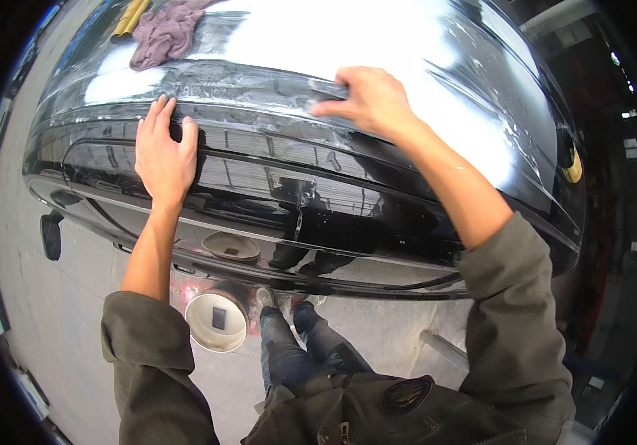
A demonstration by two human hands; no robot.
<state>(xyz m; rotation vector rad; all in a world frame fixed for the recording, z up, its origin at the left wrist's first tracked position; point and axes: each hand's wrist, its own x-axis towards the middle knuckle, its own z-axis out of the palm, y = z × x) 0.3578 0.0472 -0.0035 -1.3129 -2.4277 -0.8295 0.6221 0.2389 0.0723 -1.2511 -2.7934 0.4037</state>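
A glossy black car body (259, 189) spreads in front of me, its upper panel wet and smeared with whitish-grey residue. My right hand (374, 100) pinches a small dark flat pad (329, 90) between thumb and fingers, over the smeared strip near the panel's edge. Whether the pad is a sanding block I cannot make out. Farther left, my left hand (163, 152) lies on the panel edge with its fingers stretched out, holding nothing. Beyond it a crumpled mauve cloth (164, 37) rests on the panel.
Two yellow rolls (131, 16) lie beside the cloth. On the floor by my feet stands a round whitish bucket (198, 326) with a dark rectangular piece (219, 318) inside. A black oval object (51, 236) is at the left, and a yellow item (573, 167) is at the car's right side.
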